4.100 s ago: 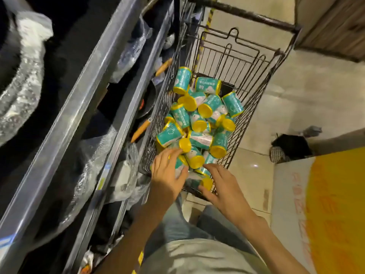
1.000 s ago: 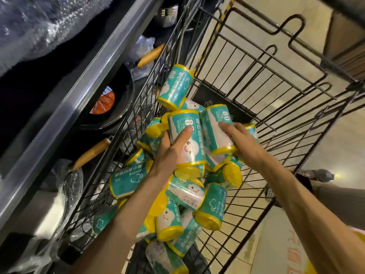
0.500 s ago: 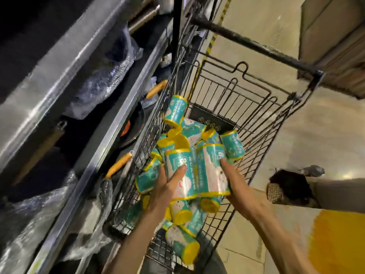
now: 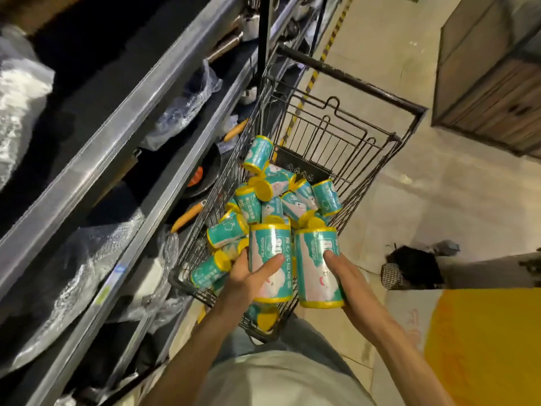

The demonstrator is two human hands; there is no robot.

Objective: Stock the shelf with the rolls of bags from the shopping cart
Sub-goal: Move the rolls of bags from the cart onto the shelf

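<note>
A black wire shopping cart holds several teal-and-yellow rolls of bags in a loose pile. My left hand grips one upright roll, thumb across its front. My right hand grips a second upright roll beside it. Both held rolls are above the near end of the cart, side by side and almost touching. The metal shelf runs along the left of the cart.
The shelf tiers hold plastic-wrapped cookware and pans with orange handles. A black bag lies on the tiled floor to the right, next to a yellow floor patch. A wooden cabinet stands at the upper right.
Both hands have lifted their rolls out of the pile and drawn them back toward my body, over the cart's near end. The view has pulled back from the cart.
</note>
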